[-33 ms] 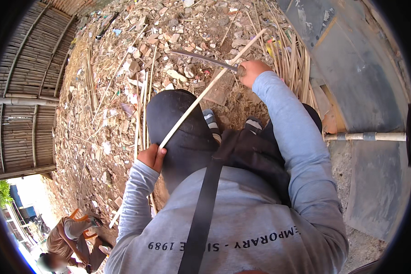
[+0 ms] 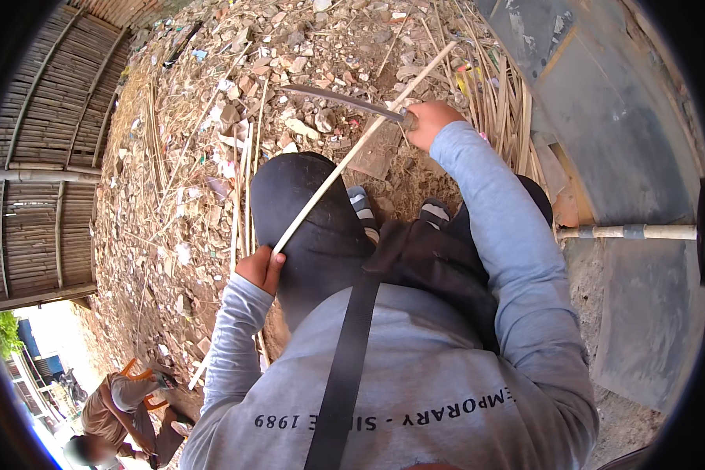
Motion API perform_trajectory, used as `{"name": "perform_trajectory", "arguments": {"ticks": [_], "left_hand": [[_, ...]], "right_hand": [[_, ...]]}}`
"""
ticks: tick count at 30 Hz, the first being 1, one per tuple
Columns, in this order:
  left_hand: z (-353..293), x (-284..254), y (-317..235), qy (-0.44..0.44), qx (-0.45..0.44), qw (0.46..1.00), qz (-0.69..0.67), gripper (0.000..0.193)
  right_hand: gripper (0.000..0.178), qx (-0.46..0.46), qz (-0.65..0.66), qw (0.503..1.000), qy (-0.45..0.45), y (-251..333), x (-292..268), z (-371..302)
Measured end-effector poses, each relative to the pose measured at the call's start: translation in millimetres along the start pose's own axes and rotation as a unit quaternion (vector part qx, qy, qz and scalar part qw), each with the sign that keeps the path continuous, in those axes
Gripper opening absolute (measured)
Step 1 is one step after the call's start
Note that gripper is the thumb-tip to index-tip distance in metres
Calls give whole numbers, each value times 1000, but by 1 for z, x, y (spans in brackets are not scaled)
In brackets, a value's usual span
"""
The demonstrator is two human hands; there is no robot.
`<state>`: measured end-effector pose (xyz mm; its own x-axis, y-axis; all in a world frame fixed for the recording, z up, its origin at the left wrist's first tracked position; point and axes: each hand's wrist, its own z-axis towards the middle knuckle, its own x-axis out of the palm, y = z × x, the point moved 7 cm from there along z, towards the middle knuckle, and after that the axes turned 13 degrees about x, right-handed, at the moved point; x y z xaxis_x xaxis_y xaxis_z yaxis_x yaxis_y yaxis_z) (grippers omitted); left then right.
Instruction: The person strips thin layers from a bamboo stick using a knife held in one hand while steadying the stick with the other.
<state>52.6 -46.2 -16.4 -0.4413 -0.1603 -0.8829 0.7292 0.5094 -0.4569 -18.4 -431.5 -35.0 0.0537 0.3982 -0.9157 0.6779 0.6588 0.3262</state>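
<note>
Here's the left hand (image 2: 260, 269) nearest in, at nine o'clock from the lap (image 2: 431, 262), fingers curled snugly round the low end of a pale strip (image 2: 329, 187), thumb lying along it. That grip looks like the anchor, and it ought to be firm, well back from the edge. Up over the left knee (image 2: 288, 184) goes the strip, straight and slim, its long axis running from seven o'clock to just past one, far tip reaching beyond the steel. And there's the right hand (image 2: 434, 125), a little past twelve, closed tight about the handle (image 2: 410, 121) of a curved blade (image 2: 341, 99), its point aimed between nine and ten, crossing the strip right beside the fist. Good work here would seem to want a shallow angle and light, even pressure; whether the edge is biting, nobody can tell. Farther out, just past one, a loose heap of strips (image 2: 513, 117) lies on rubble ground (image 2: 211, 157), and away between nine and ten stands a slatted wall (image 2: 35, 235).
</note>
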Motion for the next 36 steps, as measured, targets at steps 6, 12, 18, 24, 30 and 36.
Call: {"name": "perform_trajectory", "arguments": {"ticks": [6,12,18,24,30,36], "left_hand": [[3,4,-3,-13,4,1000,-15,38],[-2,1,5,-5,-10,1000,9,38],[-4,4,5,-24,9,1000,-9,37],[2,2,0,-23,-8,1000,-16,38],[1,2,0,-13,0,1000,-12,38],[0,5,6,-39,23,998,-36,40]], "right_hand": [[33,2,33,999,13,-26,20,14],[33,44,-9,999,-7,-26,13,15],[29,-64,-57,996,-7,29,-12,-29],[35,39,58,998,4,-36,9,25],[34,-1,43,998,-50,-4,-7,-6],[25,-84,-5,995,-45,-5,-3,0]]}}
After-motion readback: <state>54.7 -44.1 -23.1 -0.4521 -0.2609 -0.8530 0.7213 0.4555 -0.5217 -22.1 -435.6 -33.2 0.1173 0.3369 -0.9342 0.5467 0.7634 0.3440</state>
